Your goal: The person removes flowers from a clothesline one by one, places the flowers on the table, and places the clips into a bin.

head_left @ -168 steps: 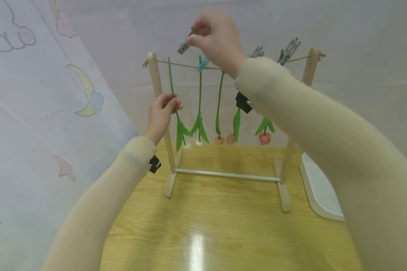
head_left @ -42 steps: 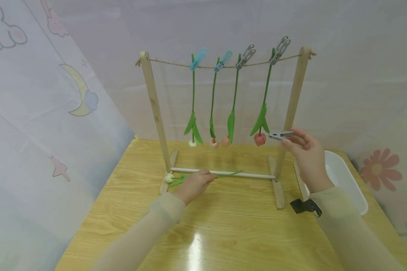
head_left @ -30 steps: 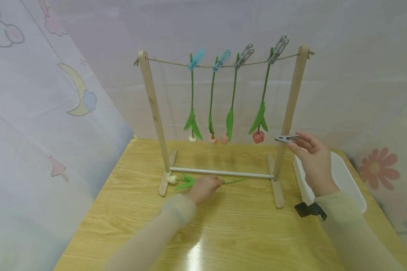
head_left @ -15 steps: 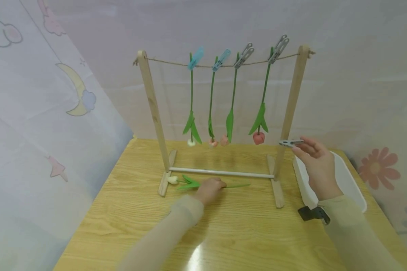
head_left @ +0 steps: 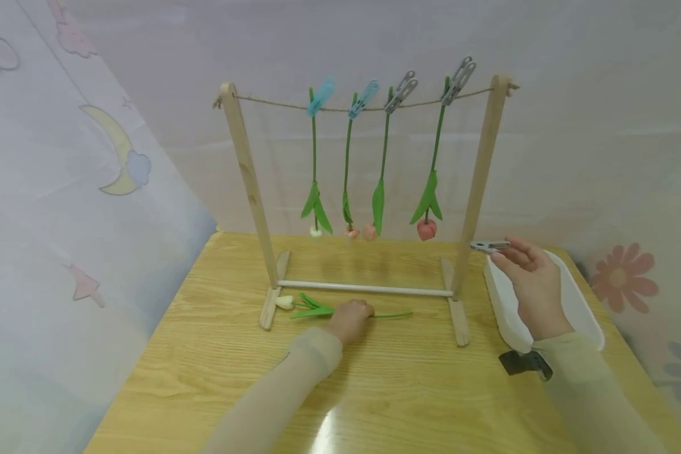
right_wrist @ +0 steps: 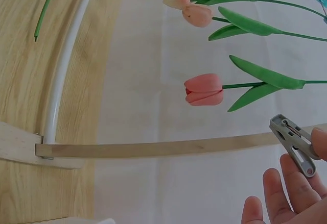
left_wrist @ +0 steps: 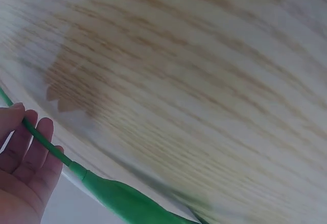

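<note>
A white tulip lies on the table in front of the rack's white bar. The left hand pinches its stem; in the left wrist view thumb and fingers meet on the green stem. Beside the rack's right post, the right hand holds a grey clothespin between thumb and fingers, also seen in the right wrist view. Several tulips hang upside down from the string, among them a red one, clipped by blue clothespins and grey ones.
The wooden rack's left post and right post stand on wooden feet, joined low by a white bar. A white tray stands at the right, partly behind the right hand. A printed cloth hangs behind the table.
Since the oldest frame, the left hand has brought the white tulip down from the string to the table. The right hand has lowered the grey clothespin from above the string to beside the right post.
</note>
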Available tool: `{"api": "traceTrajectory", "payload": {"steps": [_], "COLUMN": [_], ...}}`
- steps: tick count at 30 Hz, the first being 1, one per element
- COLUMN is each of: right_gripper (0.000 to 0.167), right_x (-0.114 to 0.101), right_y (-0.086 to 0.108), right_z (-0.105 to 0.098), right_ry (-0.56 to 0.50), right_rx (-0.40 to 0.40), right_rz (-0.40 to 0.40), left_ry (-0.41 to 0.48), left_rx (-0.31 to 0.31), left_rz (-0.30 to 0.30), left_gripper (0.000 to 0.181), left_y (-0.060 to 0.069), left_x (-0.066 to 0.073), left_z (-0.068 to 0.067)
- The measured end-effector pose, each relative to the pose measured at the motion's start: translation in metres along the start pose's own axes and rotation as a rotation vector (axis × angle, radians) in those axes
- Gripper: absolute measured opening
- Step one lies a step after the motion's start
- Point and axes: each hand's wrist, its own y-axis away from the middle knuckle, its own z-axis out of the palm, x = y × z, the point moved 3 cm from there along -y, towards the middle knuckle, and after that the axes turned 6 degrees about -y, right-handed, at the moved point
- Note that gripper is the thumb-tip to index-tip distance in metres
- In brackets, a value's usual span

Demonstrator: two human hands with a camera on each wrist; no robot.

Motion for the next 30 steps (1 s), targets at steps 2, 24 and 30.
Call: {"api": "traceTrajectory", "payload": {"steps": [2, 24, 30], "right_gripper": [0.029, 0.029, 0.029], "right_x": [0.001, 0.015, 0.018], "right_y": [0.000, -0.004, -0.010], "right_z": [-0.002, -0.040, -0.053], "right_ry": [0.006, 0.039, 0.066], "right_rx": [0.009, 0.107, 0.110], "right_rz": [0.008, 0.074, 0.111], "left_ry": [-0.015, 0.190, 0.184], "left_rx": [-0.013, 0.018, 0.043], "left_rz": [-0.006, -0.047, -0.026], "left_gripper": [0.016, 0.015, 0.014], "left_y": [0.000, 0.022, 0.031], "left_x": [-0.001, -0.016, -0.017], "left_z": [0.003, -0.006, -0.012]}}
